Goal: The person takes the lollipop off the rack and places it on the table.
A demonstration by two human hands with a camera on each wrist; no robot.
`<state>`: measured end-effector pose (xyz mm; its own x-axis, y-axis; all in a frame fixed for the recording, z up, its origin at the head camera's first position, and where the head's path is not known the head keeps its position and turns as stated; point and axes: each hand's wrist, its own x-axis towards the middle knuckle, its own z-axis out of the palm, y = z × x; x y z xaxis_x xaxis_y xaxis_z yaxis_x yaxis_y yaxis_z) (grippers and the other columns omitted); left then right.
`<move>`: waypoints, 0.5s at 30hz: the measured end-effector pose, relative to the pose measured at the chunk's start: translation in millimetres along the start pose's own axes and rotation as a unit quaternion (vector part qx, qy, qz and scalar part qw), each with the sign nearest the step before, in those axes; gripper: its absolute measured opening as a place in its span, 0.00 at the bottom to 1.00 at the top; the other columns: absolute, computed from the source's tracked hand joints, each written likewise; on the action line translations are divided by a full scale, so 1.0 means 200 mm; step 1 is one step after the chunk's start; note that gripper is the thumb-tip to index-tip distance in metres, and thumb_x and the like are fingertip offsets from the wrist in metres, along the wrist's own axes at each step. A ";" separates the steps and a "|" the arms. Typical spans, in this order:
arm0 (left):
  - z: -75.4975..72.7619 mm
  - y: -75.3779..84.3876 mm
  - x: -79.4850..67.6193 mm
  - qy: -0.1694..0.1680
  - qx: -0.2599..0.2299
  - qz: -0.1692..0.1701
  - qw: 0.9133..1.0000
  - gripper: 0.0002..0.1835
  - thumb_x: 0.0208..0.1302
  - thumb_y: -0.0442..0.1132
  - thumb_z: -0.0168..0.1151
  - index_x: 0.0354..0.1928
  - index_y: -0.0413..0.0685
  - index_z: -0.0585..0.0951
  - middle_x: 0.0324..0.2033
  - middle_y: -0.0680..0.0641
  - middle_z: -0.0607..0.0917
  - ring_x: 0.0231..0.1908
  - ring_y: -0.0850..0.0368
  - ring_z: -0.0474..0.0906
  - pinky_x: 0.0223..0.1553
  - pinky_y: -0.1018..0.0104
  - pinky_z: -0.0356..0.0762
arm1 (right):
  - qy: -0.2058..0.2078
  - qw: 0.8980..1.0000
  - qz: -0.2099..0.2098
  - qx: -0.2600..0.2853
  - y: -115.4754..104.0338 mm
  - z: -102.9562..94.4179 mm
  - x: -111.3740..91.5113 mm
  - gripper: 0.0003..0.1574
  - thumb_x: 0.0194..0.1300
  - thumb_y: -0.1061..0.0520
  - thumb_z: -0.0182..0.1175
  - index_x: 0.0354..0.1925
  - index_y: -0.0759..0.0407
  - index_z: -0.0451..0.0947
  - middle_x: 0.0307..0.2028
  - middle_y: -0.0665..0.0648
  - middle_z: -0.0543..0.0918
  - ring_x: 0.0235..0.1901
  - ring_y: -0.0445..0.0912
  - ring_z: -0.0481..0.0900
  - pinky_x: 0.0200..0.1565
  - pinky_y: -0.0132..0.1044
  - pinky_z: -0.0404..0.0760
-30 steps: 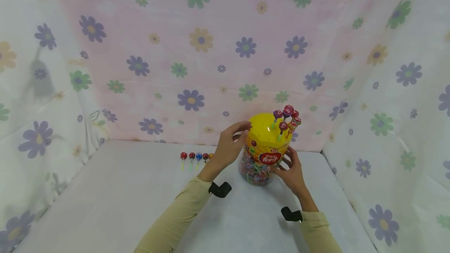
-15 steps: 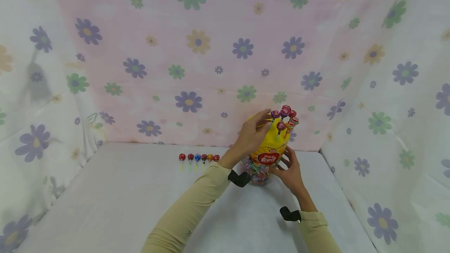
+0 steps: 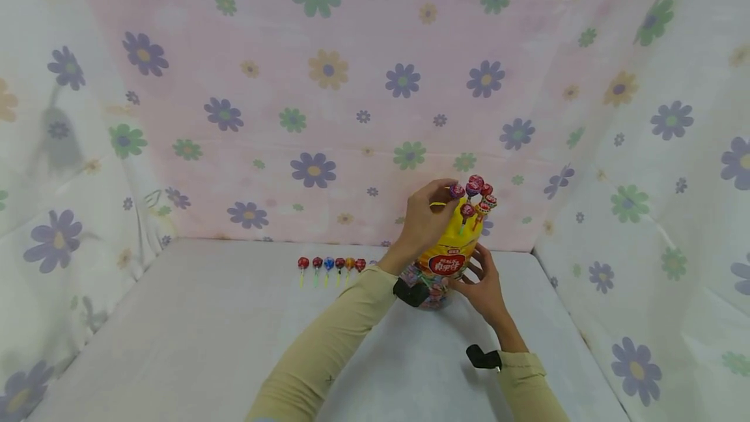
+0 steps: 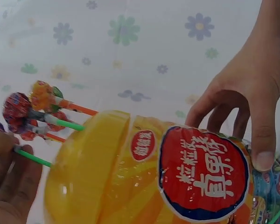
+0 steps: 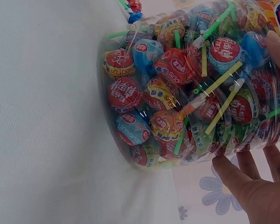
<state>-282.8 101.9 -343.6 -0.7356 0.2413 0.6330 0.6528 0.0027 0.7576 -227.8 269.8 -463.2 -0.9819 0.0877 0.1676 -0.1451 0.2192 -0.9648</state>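
A clear plastic jar [image 3: 429, 297] packed with wrapped lollipops stands upright on the table, with a yellow lid [image 3: 463, 234] and a red oval label [image 3: 448, 264]. Several lollipops [image 3: 475, 184] stick up out of the lid by their sticks. My left hand [image 3: 426, 219] pinches a purple-wrapped lollipop [image 3: 457, 191] at the lid's left side; its green stick [image 4: 35, 157] still meets the lid in the left wrist view. Round the jar's right side my right hand [image 3: 485, 284] grips, thumb at the front below the label and fingers behind, as the left wrist view also shows.
Several lollipops [image 3: 329, 264] lie in a row on the white table [image 3: 193, 331], left of the jar; my left forearm covers part of the row's right end. Flower-printed cloth [image 3: 351, 109] hangs close behind the jar and along both sides.
My left hand has moved right across the lid from its left edge and taken hold of the purple lollipop. The right hand and the jar have stayed in place.
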 end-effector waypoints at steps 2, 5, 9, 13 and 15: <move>0.01 -0.01 0.01 0.021 -0.015 0.012 1.000 0.16 0.71 0.30 0.62 0.59 0.38 0.80 0.47 0.40 0.87 0.46 0.49 0.86 0.51 0.70 0.84 | 0.002 1.000 0.002 0.003 0.00 0.00 0.00 0.59 0.59 0.66 0.73 0.78 0.54 0.51 0.74 0.66 0.60 0.72 0.68 0.63 0.68 0.63 0.67; 0.01 -0.01 0.02 0.048 -0.040 0.042 0.997 0.16 0.70 0.30 0.63 0.58 0.38 0.81 0.45 0.40 0.88 0.44 0.49 0.86 0.48 0.68 0.85 | 0.004 1.000 -0.002 0.004 0.02 0.00 0.01 0.60 0.59 0.66 0.74 0.78 0.54 0.50 0.74 0.66 0.60 0.72 0.68 0.63 0.68 0.63 0.67; -0.04 0.01 -0.01 0.064 -0.067 0.063 0.994 0.16 0.69 0.30 0.64 0.58 0.38 0.80 0.44 0.38 0.88 0.43 0.46 0.87 0.45 0.64 0.87 | 0.003 1.000 -0.009 -0.005 0.02 -0.01 0.01 0.60 0.59 0.65 0.73 0.79 0.55 0.49 0.75 0.67 0.60 0.71 0.68 0.63 0.68 0.63 0.68; -0.09 -0.02 -0.09 0.078 -0.092 0.054 0.991 0.17 0.68 0.30 0.65 0.57 0.38 0.81 0.44 0.36 0.87 0.40 0.42 0.86 0.41 0.62 0.88 | 0.003 1.000 -0.013 -0.014 0.01 0.00 0.00 0.59 0.60 0.66 0.73 0.78 0.56 0.50 0.74 0.67 0.60 0.71 0.68 0.64 0.67 0.63 0.68; -0.11 -0.05 -0.14 0.085 -0.108 0.046 0.989 0.17 0.67 0.29 0.66 0.57 0.37 0.80 0.44 0.34 0.86 0.39 0.41 0.86 0.38 0.60 0.89 | 0.003 1.000 -0.015 -0.015 0.01 0.00 0.00 0.58 0.59 0.66 0.73 0.78 0.56 0.50 0.74 0.67 0.60 0.71 0.69 0.64 0.67 0.64 0.68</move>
<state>-273.4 73.2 -364.9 -0.7071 0.0645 0.7042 0.6775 -0.2234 0.7008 -228.6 270.3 -464.6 -0.9764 0.0873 0.1975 -0.1704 0.2506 -0.9530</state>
